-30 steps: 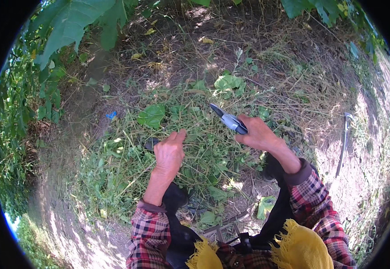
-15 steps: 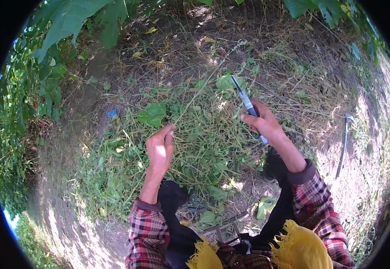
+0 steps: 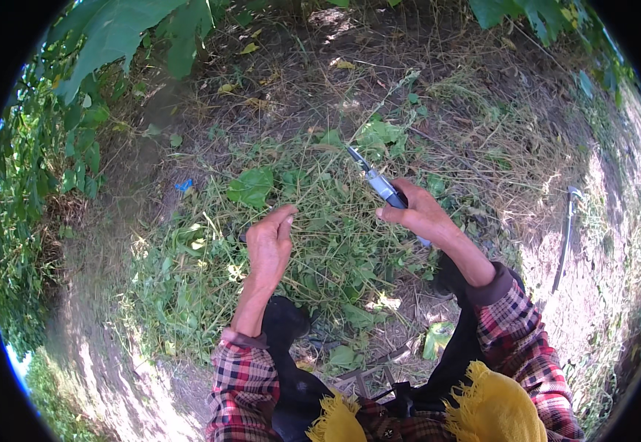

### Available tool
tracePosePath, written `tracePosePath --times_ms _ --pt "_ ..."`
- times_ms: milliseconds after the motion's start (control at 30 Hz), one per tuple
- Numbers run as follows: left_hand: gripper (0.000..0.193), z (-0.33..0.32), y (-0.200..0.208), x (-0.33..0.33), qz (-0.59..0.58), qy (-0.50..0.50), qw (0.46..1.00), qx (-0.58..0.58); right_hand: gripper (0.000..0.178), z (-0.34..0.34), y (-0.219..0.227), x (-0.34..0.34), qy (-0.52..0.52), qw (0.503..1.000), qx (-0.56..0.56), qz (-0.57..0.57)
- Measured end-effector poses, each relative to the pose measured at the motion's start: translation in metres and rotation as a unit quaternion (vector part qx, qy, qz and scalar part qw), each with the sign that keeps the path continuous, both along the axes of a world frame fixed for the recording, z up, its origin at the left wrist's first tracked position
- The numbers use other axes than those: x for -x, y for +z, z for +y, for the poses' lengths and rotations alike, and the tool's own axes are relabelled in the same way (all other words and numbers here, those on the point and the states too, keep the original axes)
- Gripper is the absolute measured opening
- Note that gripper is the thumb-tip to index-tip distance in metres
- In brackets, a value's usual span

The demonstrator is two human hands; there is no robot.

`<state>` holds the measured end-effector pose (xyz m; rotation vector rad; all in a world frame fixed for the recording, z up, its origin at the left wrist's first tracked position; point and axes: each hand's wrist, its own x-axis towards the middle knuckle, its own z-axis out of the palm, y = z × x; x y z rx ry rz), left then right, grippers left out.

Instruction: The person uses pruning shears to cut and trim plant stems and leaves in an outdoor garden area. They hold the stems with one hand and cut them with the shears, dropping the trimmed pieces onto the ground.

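Over the greenery heap (image 3: 342, 254), the left hand (image 3: 268, 243) pinches a thin stem (image 3: 381, 109) between its fingers; over the heap's right part, the right hand (image 3: 429, 215) has fingers wrapped round pruning shears (image 3: 380, 186); right of the heap lies a long tool (image 3: 566, 239).

Pruner handles (image 3: 392, 196) part-hidden by right fingers (image 3: 414, 194); yellow scarf (image 3: 503, 405) cut off below.

"Can you read any words here?"
"No, I can't read any."
"What about on the clippers (image 3: 380, 187)?"
"They look too small to tell. I can't make out a letter or a number on them."
"And the little blue scrap (image 3: 183, 186)?"
"Nope, I can't read anything there either."
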<state>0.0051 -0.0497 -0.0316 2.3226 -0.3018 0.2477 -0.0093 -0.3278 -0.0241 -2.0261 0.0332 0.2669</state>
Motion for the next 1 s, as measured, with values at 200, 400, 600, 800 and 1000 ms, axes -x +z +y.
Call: tracePosePath --times_ms 200,400,600,800,1000 --pt "0.024 0.0 -0.005 0.002 0.005 -0.03 1.0 0.001 0.044 0.004 0.003 -0.001 -0.013 1.0 -0.022 0.012" --pt "0.024 -0.002 -0.001 0.003 0.029 -0.054 0.998 -0.028 0.03 0.001 -0.008 -0.005 -0.03 0.995 -0.092 0.009" --pt "0.029 0.024 0.022 -0.005 -0.024 -0.041 0.999 -0.01 0.021 -0.024 0.0 -0.017 -0.14 0.969 -0.202 0.02" --pt "0.03 0.063 -0.009 -0.009 0.086 -0.079 0.99 -0.082 0.016 -0.071 0.003 -0.021 -0.277 0.908 -0.314 -0.031" --pt "0.037 0.058 -0.058 0.005 0.265 -0.197 0.931 -0.154 0.017 -0.089 0.003 -0.02 -0.288 0.895 -0.339 -0.016"
